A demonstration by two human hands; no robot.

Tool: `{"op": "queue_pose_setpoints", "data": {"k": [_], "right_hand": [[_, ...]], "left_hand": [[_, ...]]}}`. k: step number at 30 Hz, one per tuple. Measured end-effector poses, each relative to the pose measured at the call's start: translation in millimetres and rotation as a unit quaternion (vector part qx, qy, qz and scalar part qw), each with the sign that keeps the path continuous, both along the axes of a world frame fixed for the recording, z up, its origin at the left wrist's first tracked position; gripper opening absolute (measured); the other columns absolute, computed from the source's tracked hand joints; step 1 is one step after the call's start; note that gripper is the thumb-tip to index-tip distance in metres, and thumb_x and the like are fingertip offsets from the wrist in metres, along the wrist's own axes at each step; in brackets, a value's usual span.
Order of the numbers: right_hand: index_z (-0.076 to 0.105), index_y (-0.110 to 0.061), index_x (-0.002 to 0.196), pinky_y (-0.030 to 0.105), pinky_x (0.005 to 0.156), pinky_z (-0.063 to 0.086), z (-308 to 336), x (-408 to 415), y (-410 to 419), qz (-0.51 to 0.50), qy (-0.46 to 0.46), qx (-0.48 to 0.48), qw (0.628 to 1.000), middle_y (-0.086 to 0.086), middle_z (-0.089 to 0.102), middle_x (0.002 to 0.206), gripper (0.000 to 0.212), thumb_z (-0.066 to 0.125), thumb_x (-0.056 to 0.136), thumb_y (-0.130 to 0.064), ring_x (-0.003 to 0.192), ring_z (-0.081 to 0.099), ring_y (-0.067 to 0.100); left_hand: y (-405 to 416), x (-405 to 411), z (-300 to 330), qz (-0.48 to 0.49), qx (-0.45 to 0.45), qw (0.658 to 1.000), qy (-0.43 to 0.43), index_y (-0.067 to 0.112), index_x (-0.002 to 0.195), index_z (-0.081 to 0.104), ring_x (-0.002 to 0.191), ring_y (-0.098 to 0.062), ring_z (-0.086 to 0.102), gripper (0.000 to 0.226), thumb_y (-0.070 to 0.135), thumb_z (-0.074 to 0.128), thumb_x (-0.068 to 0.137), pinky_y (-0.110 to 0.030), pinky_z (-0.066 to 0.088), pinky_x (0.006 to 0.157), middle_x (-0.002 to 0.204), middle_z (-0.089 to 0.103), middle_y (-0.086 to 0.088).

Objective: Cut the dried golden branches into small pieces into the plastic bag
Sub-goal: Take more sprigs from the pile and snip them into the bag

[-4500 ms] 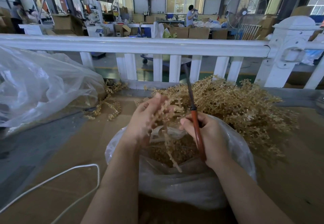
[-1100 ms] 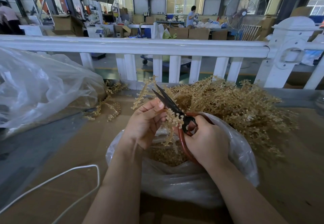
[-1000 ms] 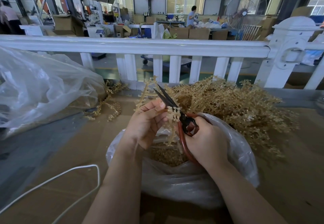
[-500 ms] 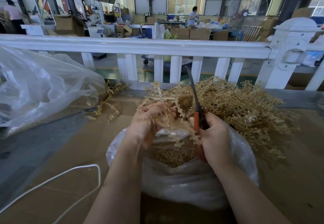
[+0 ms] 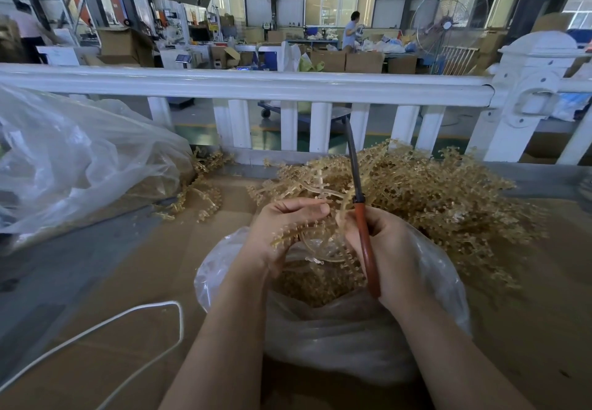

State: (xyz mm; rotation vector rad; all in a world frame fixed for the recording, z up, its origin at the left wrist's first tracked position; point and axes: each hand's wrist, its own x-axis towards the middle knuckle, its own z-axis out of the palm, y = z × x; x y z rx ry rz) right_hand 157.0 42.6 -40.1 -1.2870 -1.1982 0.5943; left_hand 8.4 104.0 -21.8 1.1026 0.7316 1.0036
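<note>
Since 1 s ago scissors swung upright, blades closed, so right hand gripping handles w/ left hand pinching branch should reopen blades, snip short, directly above plastic bag.

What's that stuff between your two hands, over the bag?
A golden branch, gripped by the left hand and reaching the right hand holding the scissors, in the head view.

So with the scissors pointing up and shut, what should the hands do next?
Probably open the scissors in the right hand and snip the branch held by the left hand, since it hangs uncut over the open plastic bag.
</note>
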Motion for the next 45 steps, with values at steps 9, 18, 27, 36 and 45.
{"op": "queue_pose_setpoints", "data": {"k": [9,18,27,36,45], "right_hand": [[0.072,-0.025,0.075,0.019,0.055,0.049,-1.5,1.1,4.2,0.002,-0.002,-0.020,1.000,-0.008,0.068,0.060,0.015,0.076,0.088,-0.032,0.057,0.063,0.004],[0.069,-0.033,0.068,0.020,0.059,0.046,-2.8,2.5,4.4,-0.018,-0.008,-0.036,0.999,-0.012,0.066,0.059,0.020,0.076,0.087,-0.032,0.057,0.061,0.000],[0.066,-0.018,0.074,0.032,0.057,0.046,-5.9,4.2,2.3,-0.035,0.087,0.054,0.994,-0.003,0.057,0.060,0.025,0.074,0.088,-0.037,0.056,0.054,0.015],[0.061,-0.027,0.086,0.008,0.056,0.040,-7.4,-0.5,0.6,-0.140,-0.244,0.092,0.955,-0.020,0.055,0.067,0.024,0.064,0.085,-0.051,0.066,0.055,-0.006],[0.057,-0.018,0.080,0.008,0.050,0.022,-9.3,-4.0,1.9,-0.188,-0.387,0.062,0.901,-0.013,0.056,0.067,0.036,0.054,0.083,-0.053,0.056,0.046,0.006]], "left_hand": [[0.7,0.2,-0.2,0.006,0.016,0.999,0.027,-0.004,0.102,0.074,0.082,-0.025,0.070,0.038,0.013,0.082,0.069,-0.027,0.056,0.067,0.096,0.075,-0.018],[-7.0,-0.3,3.2,-0.035,0.039,0.998,0.026,0.016,0.078,0.076,0.080,-0.021,0.061,0.013,0.027,0.079,0.070,-0.036,0.051,0.084,0.081,0.069,-0.004],[0.0,-5.3,2.5,0.104,0.011,0.992,-0.076,0.014,0.066,0.075,0.057,-0.012,0.060,0.009,0.021,0.080,0.069,-0.025,0.053,0.059,0.063,0.064,-0.003],[4.1,-2.5,-0.1,0.151,0.029,0.985,-0.081,0.013,0.070,0.076,0.054,-0.006,0.057,0.011,0.023,0.080,0.068,-0.018,0.052,0.057,0.062,0.065,0.000],[2.6,-1.2,-0.3,0.092,0.058,0.991,-0.072,0.004,0.082,0.069,0.059,-0.007,0.064,0.012,0.005,0.061,0.091,-0.019,0.054,0.064,0.064,0.069,-0.002]]}}
